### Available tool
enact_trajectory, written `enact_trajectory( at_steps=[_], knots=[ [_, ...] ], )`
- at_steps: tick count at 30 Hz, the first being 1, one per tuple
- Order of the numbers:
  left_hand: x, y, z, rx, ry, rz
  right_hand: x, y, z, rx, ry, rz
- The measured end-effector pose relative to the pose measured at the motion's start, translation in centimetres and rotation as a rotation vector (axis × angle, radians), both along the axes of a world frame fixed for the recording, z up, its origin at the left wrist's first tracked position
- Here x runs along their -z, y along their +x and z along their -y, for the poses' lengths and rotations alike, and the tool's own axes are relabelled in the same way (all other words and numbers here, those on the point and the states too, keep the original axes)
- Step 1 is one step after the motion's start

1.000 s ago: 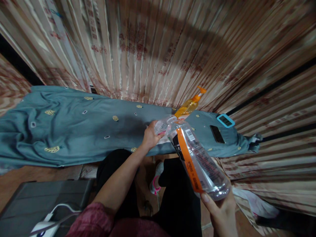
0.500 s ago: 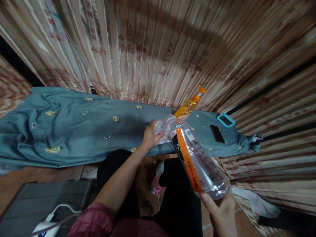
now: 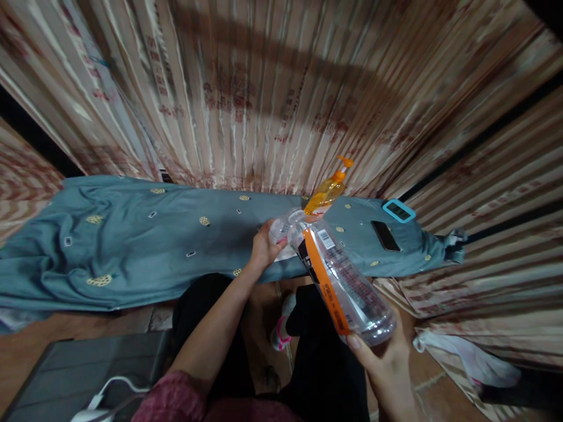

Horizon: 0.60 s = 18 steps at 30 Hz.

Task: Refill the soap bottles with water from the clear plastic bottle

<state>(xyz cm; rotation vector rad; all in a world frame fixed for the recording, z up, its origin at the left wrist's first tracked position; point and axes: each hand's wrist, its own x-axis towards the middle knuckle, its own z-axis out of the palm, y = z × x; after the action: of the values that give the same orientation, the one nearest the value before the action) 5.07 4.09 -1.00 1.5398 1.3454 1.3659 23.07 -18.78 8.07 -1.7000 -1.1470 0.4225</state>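
Bottle [image 3: 347, 287]: clear glossy plastic, smooth, orange-and-black printed label; pump bottle [image 3: 326, 192]: translucent orange plastic, shiny; cover [image 3: 132, 246]: matt teal cloth (creased, small printed motifs); curtain [image 3: 264, 99]: ribbed fabric, slight sheen; sleeve [image 3: 171, 401]: soft reddish knit.

Bottle label [image 3: 328, 275]: barcode, small print, nothing legible.

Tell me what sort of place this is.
Probably a room in a home: striped patterned curtains hang behind a surface under a teal cloth, with an orange pump bottle and a phone on it.
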Motion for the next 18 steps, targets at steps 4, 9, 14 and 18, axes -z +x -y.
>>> enact_trajectory(
  at_steps=[4,9,14,18],
  knots=[
    [-0.3,0.0,0.1,0.016,0.001,0.017,0.6,0.2,-0.1,-0.006,0.034,-0.047],
    [-0.8,-0.2,0.3,0.058,0.015,0.01,0.7,0.4,-0.5,-0.055,0.027,-0.157],
    [-1.8,-0.3,0.5,0.02,-0.009,-0.034,1.0,0.1,-0.9,-0.091,0.026,-0.269],
    [-2.6,-0.3,0.8,-0.02,-0.045,-0.049,1.4,-0.1,-1.0,-0.129,0.04,-0.317]
  ],
)
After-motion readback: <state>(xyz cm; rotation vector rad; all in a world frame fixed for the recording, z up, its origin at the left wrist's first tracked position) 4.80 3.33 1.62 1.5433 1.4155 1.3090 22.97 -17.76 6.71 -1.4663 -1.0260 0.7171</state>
